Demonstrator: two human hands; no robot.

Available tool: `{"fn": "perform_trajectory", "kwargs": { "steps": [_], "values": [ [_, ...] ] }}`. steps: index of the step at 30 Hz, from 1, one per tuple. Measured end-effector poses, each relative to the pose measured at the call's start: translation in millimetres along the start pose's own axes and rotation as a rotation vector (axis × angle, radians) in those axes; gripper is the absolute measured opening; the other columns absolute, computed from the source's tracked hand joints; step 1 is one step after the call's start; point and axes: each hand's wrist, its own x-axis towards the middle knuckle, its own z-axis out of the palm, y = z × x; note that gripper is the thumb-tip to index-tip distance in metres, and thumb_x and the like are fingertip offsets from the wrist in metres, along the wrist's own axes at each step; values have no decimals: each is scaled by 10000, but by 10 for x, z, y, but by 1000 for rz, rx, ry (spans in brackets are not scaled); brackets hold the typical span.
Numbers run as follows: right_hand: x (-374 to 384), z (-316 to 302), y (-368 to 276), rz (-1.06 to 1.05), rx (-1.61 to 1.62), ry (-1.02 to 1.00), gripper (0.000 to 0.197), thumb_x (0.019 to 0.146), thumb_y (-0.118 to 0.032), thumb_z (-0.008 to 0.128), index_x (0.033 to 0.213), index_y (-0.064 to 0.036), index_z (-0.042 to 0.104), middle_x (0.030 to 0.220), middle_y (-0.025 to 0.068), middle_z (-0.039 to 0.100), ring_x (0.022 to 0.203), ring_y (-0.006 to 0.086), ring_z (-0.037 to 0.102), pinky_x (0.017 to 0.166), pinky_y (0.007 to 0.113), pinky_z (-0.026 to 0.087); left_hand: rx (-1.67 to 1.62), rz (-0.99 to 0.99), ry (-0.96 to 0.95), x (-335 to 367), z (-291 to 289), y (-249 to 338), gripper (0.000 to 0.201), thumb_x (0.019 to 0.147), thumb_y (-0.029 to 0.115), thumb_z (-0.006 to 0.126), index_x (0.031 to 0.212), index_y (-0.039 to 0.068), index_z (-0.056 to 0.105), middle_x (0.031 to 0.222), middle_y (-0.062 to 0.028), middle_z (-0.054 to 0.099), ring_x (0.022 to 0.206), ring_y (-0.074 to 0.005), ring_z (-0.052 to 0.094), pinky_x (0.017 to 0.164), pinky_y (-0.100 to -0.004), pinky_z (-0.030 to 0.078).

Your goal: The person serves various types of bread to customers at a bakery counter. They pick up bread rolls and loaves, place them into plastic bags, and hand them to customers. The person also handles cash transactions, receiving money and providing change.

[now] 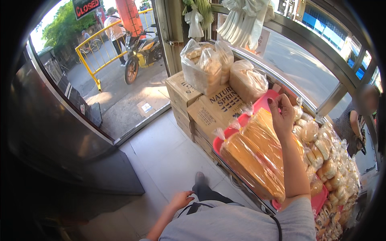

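Observation:
My right arm stretches over a display of packaged bread. My right hand [284, 114] hovers above the far end of the bread, its fingers loosely bent, the thumb apart and nothing visible in it. Below and beside it, long loaves in clear plastic [253, 160] lie side by side on a pink tray [217, 145]. To the right, bagged round buns [309, 130] are piled up. Low by my waist, my left hand [183, 199] hangs free, its fingers slightly bent and apart, nothing seen in it.
Cardboard boxes [197, 116] carry bagged bread [247, 80] beyond the tray. White plastic bags [243, 22] hang by the window. At left, a dark cabinet [80, 156] stands near the doorway; outside are a motorcycle [140, 52], a yellow barrier [90, 60] and people. Another person [350, 124] stands beyond the window.

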Motion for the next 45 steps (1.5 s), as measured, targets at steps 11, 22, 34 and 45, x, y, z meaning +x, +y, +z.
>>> {"fn": "perform_trajectory", "kwargs": {
  "steps": [11, 22, 34, 45],
  "values": [
    [1919, 1945, 1172, 164, -63, 41, 94, 835, -23, 652, 836, -38, 559, 733, 8, 559, 649, 84, 501, 606, 242, 428, 45, -12, 50, 1533, -2201, -176, 330, 884, 145, 635, 1204, 64, 626, 1058, -161, 695, 1008, -245, 673, 848, -343, 522],
    [3365, 3778, 2087, 183, -148, 36, 126, 795, -108, 699, 786, -20, 611, 662, 42, 599, 619, 105, 540, 616, 279, 459, -273, 403, 424, 4043, -4546, 332, 193, 883, -57, 579, 1051, -15, 663, 921, -92, 707, 892, -137, 680, 791, -253, 522],
    [4438, 5183, 3039, 480, -17, 132, 178, 786, -110, 726, 834, 25, 621, 773, 51, 621, 732, 156, 563, 725, 283, 451, -436, 730, 550, 5715, -6083, 975, 217, 860, -72, 597, 1054, 5, 658, 969, -85, 671, 839, -138, 644, 754, -250, 508],
    [4558, 5222, 2657, 780, 872, -97, 125, 771, -7, 710, 850, -18, 613, 739, 44, 621, 629, 115, 556, 588, 252, 470, -799, 947, 409, 6719, -6274, 2006, 521, 815, 175, 766, 1248, 23, 520, 1146, -77, 607, 1071, -181, 567, 853, -313, 504]
  ]
}}
